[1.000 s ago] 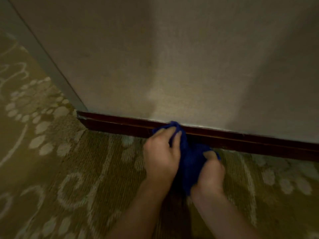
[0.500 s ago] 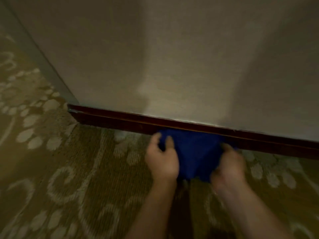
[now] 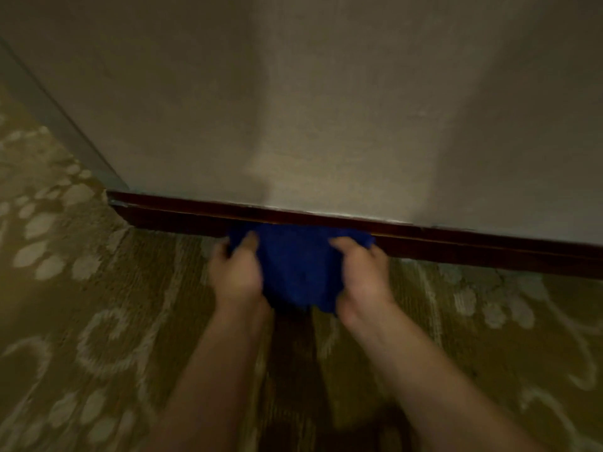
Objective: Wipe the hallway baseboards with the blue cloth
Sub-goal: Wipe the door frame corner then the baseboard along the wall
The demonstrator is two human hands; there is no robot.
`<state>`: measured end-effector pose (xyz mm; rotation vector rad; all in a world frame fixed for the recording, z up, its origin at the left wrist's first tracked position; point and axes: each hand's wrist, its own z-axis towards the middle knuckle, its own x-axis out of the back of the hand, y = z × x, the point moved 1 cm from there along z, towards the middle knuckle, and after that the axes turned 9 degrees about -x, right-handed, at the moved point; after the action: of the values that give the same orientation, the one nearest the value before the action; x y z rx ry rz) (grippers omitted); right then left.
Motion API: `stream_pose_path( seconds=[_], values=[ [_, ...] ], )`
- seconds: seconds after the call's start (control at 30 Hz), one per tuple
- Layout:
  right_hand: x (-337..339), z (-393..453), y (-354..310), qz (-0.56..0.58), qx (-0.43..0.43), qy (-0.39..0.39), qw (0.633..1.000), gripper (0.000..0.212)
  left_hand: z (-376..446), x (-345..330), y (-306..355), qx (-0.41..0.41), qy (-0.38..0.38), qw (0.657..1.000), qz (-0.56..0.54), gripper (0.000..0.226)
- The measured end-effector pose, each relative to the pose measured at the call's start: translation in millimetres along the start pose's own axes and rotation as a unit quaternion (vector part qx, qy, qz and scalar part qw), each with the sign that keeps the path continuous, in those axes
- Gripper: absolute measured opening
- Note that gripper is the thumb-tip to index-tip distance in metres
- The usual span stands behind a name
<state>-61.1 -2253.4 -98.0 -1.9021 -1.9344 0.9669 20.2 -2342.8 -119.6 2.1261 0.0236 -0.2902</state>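
Blue terry cloth (image 3: pixel 298 267) stretched between my hands, top edge against dark red-brown wooden baseboard (image 3: pixel 456 247) above patterned carpet (image 3: pixel 98 321). Left hand (image 3: pixel 236 275) and right hand (image 3: pixel 363 277) each pinch one side. Step: readying cloth. Next, likely: press flat, sweep along board.

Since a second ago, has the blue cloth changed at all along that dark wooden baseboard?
Yes. The blue cloth, bunched before, is now spread wide along the dark wooden baseboard, stretched between both hands.

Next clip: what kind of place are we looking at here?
Probably a carpeted indoor hallway, perhaps a hotel's. A patterned carpet meets a plain wall with a dark baseboard. The left hand and right hand hold a blue cloth against it.
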Motion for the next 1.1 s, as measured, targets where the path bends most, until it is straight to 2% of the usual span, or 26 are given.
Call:
stream_pose_path(
  seconds=[0.1, 0.17, 0.27, 0.37, 0.47, 0.53, 0.6, 0.63, 0.7, 0.8, 0.9, 1.03, 1.1],
  values=[
    [59, -3, -50, 0.015, 0.141, 0.101, 0.985, 0.016, -34, -42, -33, 0.068, -0.103, 0.992, -0.008, 0.017],
    [84, -3, -72, -0.002, 0.175, 0.14, 0.975, 0.012, -50, -61, -41, 0.084, -0.154, 0.984, 0.007, 0.009],
    [80, 10, -69, -0.005, 0.19, 0.143, 0.971, 0.01, -51, -66, -42, 0.079, -0.104, 0.991, -0.009, 0.011],
    [43, 21, -30, -0.01, 0.145, 0.14, 0.979, 0.01, -36, -41, -33, 0.028, 0.018, 0.999, -0.041, 0.017],
    [15, 15, -4, 0.024, 0.02, 0.052, 0.998, 0.023, -29, -18, -24, -0.025, 0.075, 0.995, -0.061, 0.013],
    [24, 10, -11, 0.028, -0.035, 0.004, 0.999, 0.026, -33, -20, -22, -0.037, 0.048, 0.996, -0.071, 0.017],
    [54, 10, -34, 0.003, -0.048, -0.001, 0.999, 0.023, -39, -38, -34, -0.013, 0.003, 0.998, -0.063, 0.011],
    [72, 12, -46, -0.003, -0.049, -0.002, 0.999, 0.023, -45, -51, -42, 0.011, -0.016, 0.999, -0.05, 0.014],
    [101, 16, -67, 0.013, -0.035, 0.015, 0.999, 0.023, -58, -73, -60, 0.065, -0.055, 0.996, -0.035, 0.014],
    [115, 21, -75, 0.043, -0.003, 0.07, 0.997, 0.021, -67, -83, -74, 0.111, -0.095, 0.986, -0.081, 0.014],
    [82, 20, -54, 0.027, 0.0, 0.024, 0.999, 0.021, -38, -48, -50, 0.053, -0.059, 0.994, -0.073, 0.011],
    [-38, 4, 14, -0.007, -0.122, -0.073, 0.99, 0.028, 43, 44, 22, -0.041, 0.074, 0.996, -0.035, 0.03],
    [-94, -1, 51, -0.018, -0.143, -0.08, 0.986, 0.035, 72, 83, 63, -0.053, 0.106, 0.993, -0.018, 0.019]
  ],
)
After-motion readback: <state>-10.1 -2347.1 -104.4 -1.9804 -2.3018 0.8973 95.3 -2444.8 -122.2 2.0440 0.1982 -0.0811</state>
